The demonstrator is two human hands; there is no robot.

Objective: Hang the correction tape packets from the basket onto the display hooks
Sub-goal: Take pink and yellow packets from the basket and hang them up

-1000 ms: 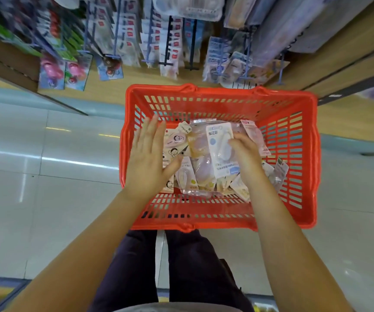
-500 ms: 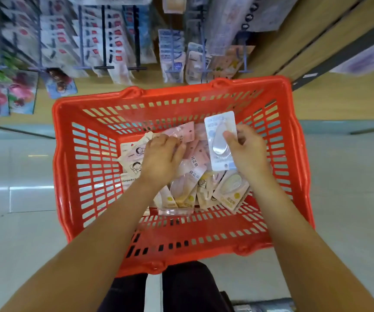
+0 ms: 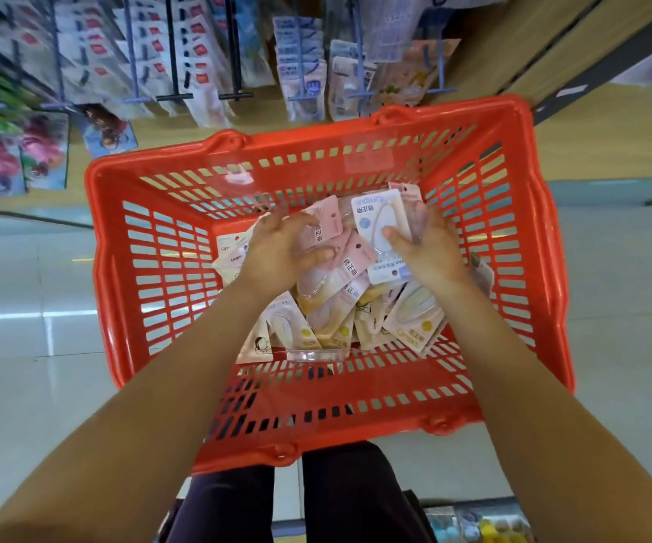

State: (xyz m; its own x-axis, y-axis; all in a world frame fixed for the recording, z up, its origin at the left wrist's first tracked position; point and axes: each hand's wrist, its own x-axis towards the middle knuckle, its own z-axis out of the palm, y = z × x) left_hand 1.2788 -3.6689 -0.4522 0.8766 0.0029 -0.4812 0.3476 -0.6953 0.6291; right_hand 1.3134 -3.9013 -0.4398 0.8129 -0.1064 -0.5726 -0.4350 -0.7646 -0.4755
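Head view: early going, nothing hung from this pick yet; right hand (image 3: pixel 428 254) pinching blue packet (image 3: pixel 381 229), left hand (image 3: pixel 277 250) curled around pink packet (image 3: pixel 322 225), both over packet heap (image 3: pixel 355 311) in basket (image 3: pixel 159 268); display hooks (image 3: pixel 355 68) beyond

A single wide-angle head camera looks steeply down and forward from close above, with the basket (image 3: pixel 328 417) filling mid-frame, the person's forearms near, and the hooks (image 3: pixel 175 96) along the far edge.

Packets (image 3: pixel 410 327) heaped in basket (image 3: pixel 167 268); display hooks (image 3: pixel 175 52) behind it
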